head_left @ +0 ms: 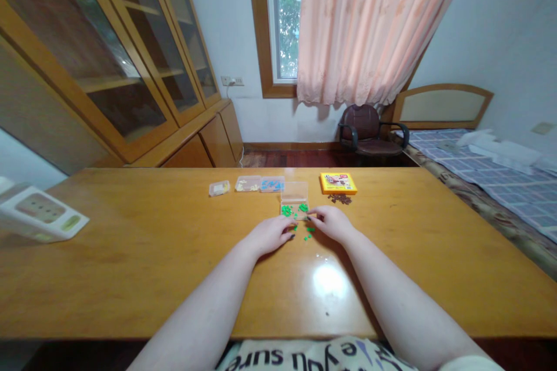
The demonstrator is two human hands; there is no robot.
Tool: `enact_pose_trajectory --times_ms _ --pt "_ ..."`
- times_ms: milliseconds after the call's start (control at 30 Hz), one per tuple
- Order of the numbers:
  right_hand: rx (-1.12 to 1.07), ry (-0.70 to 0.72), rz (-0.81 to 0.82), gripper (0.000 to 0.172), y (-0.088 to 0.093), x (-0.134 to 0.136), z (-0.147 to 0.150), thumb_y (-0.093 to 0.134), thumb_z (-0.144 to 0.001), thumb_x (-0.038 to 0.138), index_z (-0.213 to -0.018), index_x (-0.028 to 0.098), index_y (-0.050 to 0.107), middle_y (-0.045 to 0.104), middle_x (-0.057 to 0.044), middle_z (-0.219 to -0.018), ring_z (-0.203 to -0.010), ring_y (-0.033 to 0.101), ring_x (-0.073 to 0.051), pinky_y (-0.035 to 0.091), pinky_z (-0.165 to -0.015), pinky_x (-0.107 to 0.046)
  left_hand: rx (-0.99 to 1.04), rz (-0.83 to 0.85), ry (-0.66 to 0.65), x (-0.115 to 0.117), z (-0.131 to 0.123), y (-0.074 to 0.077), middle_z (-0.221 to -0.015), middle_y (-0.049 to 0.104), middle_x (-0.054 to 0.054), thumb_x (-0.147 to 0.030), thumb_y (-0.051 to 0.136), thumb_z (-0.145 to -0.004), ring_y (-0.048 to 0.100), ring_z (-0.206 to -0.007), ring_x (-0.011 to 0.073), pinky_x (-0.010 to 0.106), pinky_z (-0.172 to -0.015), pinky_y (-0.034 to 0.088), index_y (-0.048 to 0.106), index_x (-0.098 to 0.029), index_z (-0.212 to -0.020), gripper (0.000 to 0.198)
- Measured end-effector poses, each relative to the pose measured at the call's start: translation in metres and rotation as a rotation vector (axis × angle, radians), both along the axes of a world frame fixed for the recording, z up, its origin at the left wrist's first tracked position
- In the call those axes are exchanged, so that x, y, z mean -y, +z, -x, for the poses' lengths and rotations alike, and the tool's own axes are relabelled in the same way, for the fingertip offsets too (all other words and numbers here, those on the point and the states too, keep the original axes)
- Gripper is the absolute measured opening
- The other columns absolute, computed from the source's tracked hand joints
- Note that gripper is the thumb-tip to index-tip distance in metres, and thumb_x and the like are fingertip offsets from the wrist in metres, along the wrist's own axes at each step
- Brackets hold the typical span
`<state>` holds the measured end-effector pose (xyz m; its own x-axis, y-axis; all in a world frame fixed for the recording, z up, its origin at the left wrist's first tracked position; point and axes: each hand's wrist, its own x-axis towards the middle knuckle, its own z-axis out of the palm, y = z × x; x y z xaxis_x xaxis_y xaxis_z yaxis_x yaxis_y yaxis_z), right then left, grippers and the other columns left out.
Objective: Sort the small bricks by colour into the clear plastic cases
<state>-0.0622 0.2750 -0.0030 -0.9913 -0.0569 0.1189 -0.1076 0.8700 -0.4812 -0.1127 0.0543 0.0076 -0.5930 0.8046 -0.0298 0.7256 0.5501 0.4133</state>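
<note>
An open clear plastic box (295,192) stands at mid-table with its lid raised at the back. Small green pieces (286,210) lie inside in two clusters, left and right. More loose green pieces (309,230) are scattered on the table in front of it. My left hand (272,235) rests at the box's front left, thumb and fingers apart beside a few loose pieces. My right hand (333,222) reaches the front right corner with its fingertips pinched together. Anything between those fingertips is too small to make out.
Behind are clear boxes with cream pieces (248,184) and blue pieces (272,185), and a small clear case (219,188). A yellow box (338,183) lies at right, brown pieces (340,199) before it. A white appliance (43,211) stands far left on the wooden table (174,266).
</note>
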Motion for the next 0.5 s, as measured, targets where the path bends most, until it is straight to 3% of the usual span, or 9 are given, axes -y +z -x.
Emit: enact_pose_trajectory --times_ms 133,300,500 --pt "0.079 0.120 -0.028 0.021 0.008 -0.005 -0.004 0.056 -0.081 0.030 -0.092 0.024 0.072 0.072 -0.002 -0.082 -0.072 0.061 -0.014 0.041 -0.064 -0.023 -0.011 0.018 -0.035 0.000 -0.001 -0.002 -0.111 0.062 0.005 -0.032 0.052 -0.086 0.058 -0.100 0.0203 0.029 -0.088 0.043 0.061 -0.025 -0.112 0.029" --pt "0.150 0.173 -0.072 0.023 0.014 -0.005 -0.008 0.059 -0.076 0.028 -0.094 0.025 0.073 0.073 -0.001 -0.083 -0.070 0.063 -0.015 0.041 -0.063 -0.023 -0.007 0.044 0.027 0.000 0.000 0.001 -0.097 0.063 0.005 -0.032 0.055 -0.083 0.060 -0.086 0.0188 0.027 -0.077 0.046 0.063 -0.022 -0.094 0.017" --pt "0.124 0.184 -0.221 0.021 0.011 -0.001 -0.008 0.057 -0.077 0.027 -0.088 0.027 0.075 0.074 -0.004 -0.085 -0.075 0.065 -0.018 0.041 -0.064 -0.025 -0.040 0.066 0.142 -0.001 0.001 -0.001 -0.098 0.063 0.007 -0.036 0.059 -0.080 0.061 -0.085 0.0207 0.028 -0.072 0.045 0.058 -0.020 -0.094 0.022"
